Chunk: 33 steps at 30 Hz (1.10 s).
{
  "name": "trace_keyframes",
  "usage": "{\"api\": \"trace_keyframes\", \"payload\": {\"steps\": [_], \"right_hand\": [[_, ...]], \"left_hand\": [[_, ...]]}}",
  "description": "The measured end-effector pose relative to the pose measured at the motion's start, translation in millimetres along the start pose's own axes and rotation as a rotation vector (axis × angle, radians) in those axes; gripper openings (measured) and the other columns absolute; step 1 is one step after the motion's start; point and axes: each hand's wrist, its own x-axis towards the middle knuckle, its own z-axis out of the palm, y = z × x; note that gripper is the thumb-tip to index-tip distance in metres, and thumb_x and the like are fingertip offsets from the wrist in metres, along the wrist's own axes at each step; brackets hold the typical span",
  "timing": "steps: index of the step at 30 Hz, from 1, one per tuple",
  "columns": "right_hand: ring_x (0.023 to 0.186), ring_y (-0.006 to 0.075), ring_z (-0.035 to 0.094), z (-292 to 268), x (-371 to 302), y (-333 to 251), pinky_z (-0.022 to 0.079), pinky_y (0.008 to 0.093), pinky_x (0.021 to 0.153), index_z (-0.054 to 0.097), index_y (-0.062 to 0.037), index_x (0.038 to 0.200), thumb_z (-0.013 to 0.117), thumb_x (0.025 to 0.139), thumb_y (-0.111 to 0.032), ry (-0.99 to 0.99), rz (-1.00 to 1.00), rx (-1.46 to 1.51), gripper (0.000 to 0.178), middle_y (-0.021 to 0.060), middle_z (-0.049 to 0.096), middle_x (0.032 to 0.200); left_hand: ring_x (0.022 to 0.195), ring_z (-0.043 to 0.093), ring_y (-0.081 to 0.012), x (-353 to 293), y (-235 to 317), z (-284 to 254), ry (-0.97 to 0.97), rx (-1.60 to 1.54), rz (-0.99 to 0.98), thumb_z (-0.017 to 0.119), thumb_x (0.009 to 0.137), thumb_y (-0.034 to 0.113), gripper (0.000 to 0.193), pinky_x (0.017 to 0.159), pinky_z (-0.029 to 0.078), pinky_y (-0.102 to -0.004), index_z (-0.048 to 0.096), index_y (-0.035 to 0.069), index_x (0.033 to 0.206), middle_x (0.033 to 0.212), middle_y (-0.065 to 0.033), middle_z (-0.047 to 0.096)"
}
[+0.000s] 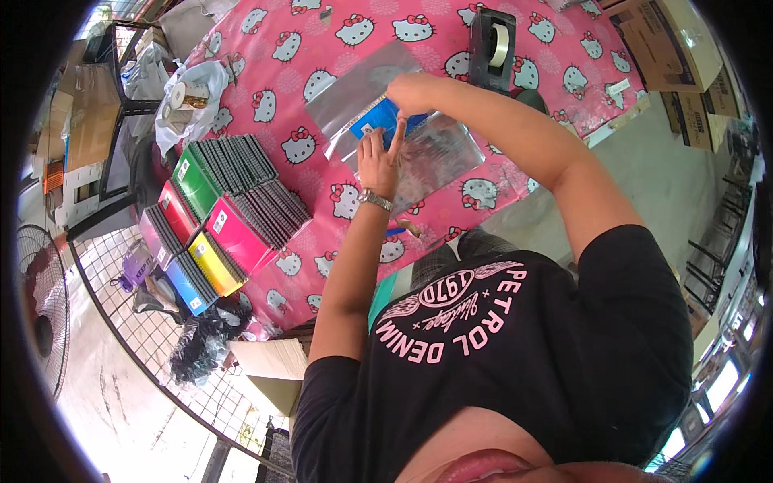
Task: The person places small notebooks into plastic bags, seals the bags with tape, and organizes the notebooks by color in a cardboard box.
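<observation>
A blue spiral notebook (373, 117) lies on clear plastic sheets or bags (439, 161) on the table. My left hand (378, 165), a metal watch on its wrist, rests at the notebook's near edge with fingers stretched out and apart. Just beyond it, my right hand (412, 93) is closed at the notebook's far right side. Whatever its fingers pinch is hidden beneath the hand. To the left are stacked spiral notebooks, among them green (196, 179), pink (233, 233), red (178, 211), yellow (216, 264) and blue (190, 283) ones.
A black tape dispenser (491, 50) stands at the far side of the pink patterned table (278, 76). A white plastic bag (189, 105) with rolls of tape sits far left. Cardboard boxes (664, 44) are at the far right, a fan (44, 310) at the left.
</observation>
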Motion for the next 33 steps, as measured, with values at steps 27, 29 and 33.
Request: {"api": "trace_keyframes", "payload": {"steps": [27, 29, 33], "right_hand": [[0.089, 0.0167, 0.058, 59.6, -150.8, -10.6, 0.049, 0.0299, 0.083, 0.045, -0.0032, 0.134, 0.048, 0.095, -0.04, 0.225, 0.015, 1.852, 0.053, 0.0079, 0.056, 0.097], [0.088, 0.0145, 0.057, 58.9, -139.1, 2.2, 0.048, 0.029, 0.079, 0.052, -0.0093, 0.129, 0.056, 0.091, -0.035, 0.234, -0.012, 1.562, 0.046, 0.0059, 0.058, 0.095], [0.081, 0.0098, 0.054, 48.1, -117.0, 1.2, 0.044, 0.029, 0.07, 0.061, -0.0179, 0.121, 0.065, 0.086, -0.029, 0.331, -0.046, 0.946, 0.037, 0.0019, 0.059, 0.092]], "left_hand": [[0.103, 0.055, -0.0158, 2.8, -18.2, -65.0, -0.173, -1.69, -0.692, 0.046, 0.085, -0.001, 0.04, 0.092, 0.04, -0.0279, 0.054, -0.003, 0.123, 0.116, -0.0079, 0.059], [0.098, 0.054, -0.0141, 18.6, -21.6, -60.9, -0.223, -1.612, -0.642, 0.048, 0.08, 0.001, 0.043, 0.089, 0.04, -0.0274, 0.057, -0.001, 0.122, 0.113, -0.0069, 0.06], [0.095, 0.052, -0.0127, 40.3, -44.4, -54.8, -0.576, -1.521, -0.549, 0.055, 0.079, 0.005, 0.044, 0.086, 0.04, -0.0266, 0.057, 0.001, 0.123, 0.107, -0.0032, 0.06]]}}
